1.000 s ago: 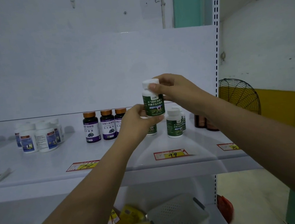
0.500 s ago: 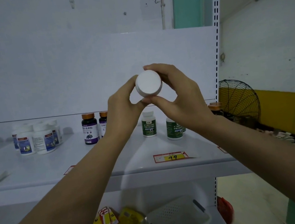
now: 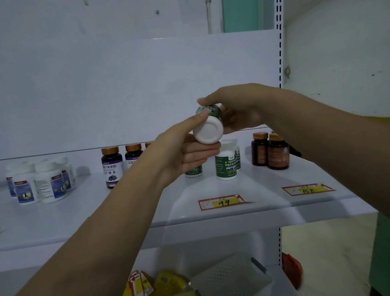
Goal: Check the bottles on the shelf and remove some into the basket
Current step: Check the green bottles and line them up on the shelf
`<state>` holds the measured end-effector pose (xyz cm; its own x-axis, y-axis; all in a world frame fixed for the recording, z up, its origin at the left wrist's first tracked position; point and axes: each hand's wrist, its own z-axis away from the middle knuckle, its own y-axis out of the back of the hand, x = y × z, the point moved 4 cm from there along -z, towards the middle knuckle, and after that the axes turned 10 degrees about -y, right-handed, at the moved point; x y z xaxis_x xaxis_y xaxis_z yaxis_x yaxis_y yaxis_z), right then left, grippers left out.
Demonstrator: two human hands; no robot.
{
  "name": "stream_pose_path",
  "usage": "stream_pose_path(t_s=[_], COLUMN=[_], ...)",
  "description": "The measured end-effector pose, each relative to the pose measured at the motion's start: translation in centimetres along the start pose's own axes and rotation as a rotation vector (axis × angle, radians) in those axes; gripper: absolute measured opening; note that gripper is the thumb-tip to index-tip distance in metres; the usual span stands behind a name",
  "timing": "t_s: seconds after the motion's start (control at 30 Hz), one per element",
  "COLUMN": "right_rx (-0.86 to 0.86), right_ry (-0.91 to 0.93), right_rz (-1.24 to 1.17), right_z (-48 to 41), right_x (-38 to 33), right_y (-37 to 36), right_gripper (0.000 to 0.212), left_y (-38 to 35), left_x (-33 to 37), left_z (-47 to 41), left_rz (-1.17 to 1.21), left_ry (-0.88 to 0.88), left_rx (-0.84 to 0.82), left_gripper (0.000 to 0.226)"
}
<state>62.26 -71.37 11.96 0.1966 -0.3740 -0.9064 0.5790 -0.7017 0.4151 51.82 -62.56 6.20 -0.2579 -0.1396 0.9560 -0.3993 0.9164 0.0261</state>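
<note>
Green-labelled bottle [image 3: 209,126] tipped — between both hands' fingers [image 3: 198,119]

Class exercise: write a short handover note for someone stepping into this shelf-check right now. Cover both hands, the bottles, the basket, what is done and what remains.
Left hand and right hand both hold one green-label bottle, tipped with its white end toward the camera, above the shelf.
Other green-label bottles stand on the shelf, with the purple-label bottles and brown bottles either side.
White basket sits on the lower level; no bottle visible in it.
Left to do: finish checking, then basket it or reshelve.
</note>
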Motion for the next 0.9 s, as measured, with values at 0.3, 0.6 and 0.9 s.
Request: stream_pose_path(t_s=[0.3, 0.6, 0.9], right_rx=[-0.056, 0.139, 0.354], right_ry=[0.114, 0.358, 0.364], right_rz=[0.056, 0.148, 0.415], right_z=[-1.5, -3.4, -7.6], right_x=[-0.1, -1.4, -1.0], right_y=[0.6, 0.6, -0.7], right_gripper=[0.031, 0.040, 0.044], left_y=[0.9, 0.1, 2.5], left_x=[-1.9, -2.8, -9.7], left_z=[-1.1, -2.7, -5.8], left_rz=[-0.193, -0.579, -1.321], left_ry=[-0.063, -0.292, -0.044], left_rx=[0.026, 0.182, 0.026], left_gripper=[0.050, 0.043, 0.056])
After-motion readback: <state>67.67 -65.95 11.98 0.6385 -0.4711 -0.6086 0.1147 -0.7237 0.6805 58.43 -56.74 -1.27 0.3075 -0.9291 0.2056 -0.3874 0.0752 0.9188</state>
